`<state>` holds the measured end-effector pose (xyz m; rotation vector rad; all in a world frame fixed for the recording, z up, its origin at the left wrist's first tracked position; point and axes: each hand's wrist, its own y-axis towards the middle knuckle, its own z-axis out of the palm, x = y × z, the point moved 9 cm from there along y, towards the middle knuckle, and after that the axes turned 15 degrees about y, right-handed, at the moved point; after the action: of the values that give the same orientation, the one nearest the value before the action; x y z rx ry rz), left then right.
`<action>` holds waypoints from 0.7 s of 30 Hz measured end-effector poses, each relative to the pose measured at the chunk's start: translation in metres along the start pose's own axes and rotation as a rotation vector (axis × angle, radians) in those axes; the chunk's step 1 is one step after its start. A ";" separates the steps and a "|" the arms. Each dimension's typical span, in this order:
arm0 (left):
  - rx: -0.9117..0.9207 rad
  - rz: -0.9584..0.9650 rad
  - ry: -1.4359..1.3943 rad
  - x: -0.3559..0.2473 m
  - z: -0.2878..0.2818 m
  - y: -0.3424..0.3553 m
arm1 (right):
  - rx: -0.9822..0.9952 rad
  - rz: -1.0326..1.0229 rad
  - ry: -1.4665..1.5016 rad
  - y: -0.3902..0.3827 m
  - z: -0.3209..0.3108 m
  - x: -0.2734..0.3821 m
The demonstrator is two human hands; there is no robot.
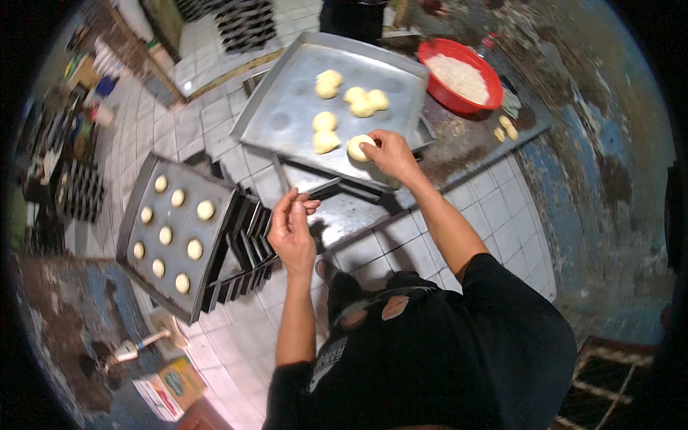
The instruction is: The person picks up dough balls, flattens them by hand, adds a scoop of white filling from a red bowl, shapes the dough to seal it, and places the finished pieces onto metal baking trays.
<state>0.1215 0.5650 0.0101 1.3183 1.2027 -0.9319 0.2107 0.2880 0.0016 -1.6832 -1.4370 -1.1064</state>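
In the head view, I see the right hand [393, 154] with thumb and fingers clamped on a dough ball [356, 149] over the near part of the large metal baking tray [276, 97]. Too hard a pinch could dent it, I judge; the neighbouring dough pair [326, 141] could stick where its pieces touch. The left hand [294, 240] hangs free, fingers loosely curled; a sideways swing might jar the tray stack [240, 247]. I can't tell whether the pinched ball touches metal; its underside is hidden.

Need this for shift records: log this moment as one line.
Right hand: gripping dough ball; left hand: nothing visible held; large tray: more dough pieces; left-side tray: spaced dough balls
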 end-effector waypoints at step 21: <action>0.535 -0.018 -0.054 -0.085 0.493 -0.162 | -0.297 -0.022 1.032 -0.233 -0.354 -0.151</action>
<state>0.0003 0.0533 0.0008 1.6855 0.9545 -1.3542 -0.0893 -0.0470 0.0073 -0.9493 -0.6350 -1.8745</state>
